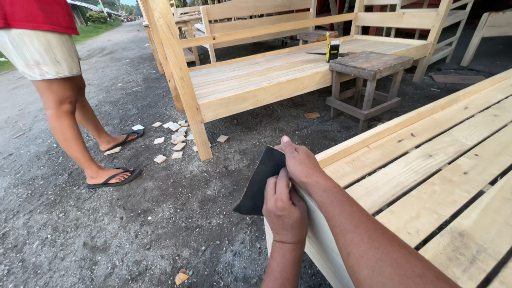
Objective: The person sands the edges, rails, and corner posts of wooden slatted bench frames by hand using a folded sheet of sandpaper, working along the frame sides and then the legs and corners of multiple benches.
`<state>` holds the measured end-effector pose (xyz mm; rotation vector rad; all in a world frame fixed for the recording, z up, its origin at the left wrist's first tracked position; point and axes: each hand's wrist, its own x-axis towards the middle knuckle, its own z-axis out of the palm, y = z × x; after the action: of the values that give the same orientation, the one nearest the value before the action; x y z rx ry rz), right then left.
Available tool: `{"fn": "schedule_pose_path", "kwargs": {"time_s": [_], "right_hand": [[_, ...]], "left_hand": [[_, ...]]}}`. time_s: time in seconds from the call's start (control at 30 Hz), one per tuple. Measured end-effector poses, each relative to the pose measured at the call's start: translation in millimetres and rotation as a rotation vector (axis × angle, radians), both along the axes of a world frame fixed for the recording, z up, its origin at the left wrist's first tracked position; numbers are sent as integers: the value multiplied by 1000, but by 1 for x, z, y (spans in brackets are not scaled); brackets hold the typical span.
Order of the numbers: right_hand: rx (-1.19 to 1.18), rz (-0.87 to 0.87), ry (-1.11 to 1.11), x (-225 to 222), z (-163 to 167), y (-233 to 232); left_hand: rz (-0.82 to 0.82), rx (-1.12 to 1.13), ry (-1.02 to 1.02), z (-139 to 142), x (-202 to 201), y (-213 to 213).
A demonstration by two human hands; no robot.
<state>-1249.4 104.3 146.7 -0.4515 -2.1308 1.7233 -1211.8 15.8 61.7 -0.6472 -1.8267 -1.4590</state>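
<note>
Pinched between both hands, a dark, bent sheet of sandpaper [260,180] is pressed against the outer edge of a pale wooden bed frame with flat slats [426,160]. It is folded over the corner of the rail, likely so that the rough side is kept flat on the wood. The left hand [285,209] is closed on the lower part of the sheet, with its fingers curled tight. The right hand [300,161] is laid on the upper part, with its thumb pointing up.

One sheet of sandpaper is seen, and two hands are on it. A second pale wooden bed frame [277,69] is stood on the grey gravel ground [133,224] across the way. One small dark wooden stool [368,80] is set beside it, and one small yellow and black box [333,49] is stood up behind the stool. About a dozen small wood offcuts [173,138] are scattered near a bed leg. Another person's two legs in black flip-flops [112,178] are seen on the left.
</note>
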Motion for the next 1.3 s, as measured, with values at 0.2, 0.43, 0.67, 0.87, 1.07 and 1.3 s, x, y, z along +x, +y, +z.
{"fn": "schedule_pose_path", "kwargs": {"time_s": [0.2, 0.43, 0.67, 0.87, 1.07, 1.3], "right_hand": [[116, -2, 28, -2, -1, 1], [122, -5, 43, -1, 1, -1], [80, 11, 60, -1, -1, -3], [122, -7, -28, 6, 8, -6], [9, 5, 28, 7, 12, -9], [102, 14, 85, 10, 16, -10]], "left_hand": [[83, 70, -65, -29, -6, 6], [77, 130, 87, -37, -10, 4], [48, 195, 62, -26, -10, 4], [68, 116, 21, -21, -8, 2], [28, 217, 93, -2, -10, 5], [57, 165, 86, 7, -7, 1]]}}
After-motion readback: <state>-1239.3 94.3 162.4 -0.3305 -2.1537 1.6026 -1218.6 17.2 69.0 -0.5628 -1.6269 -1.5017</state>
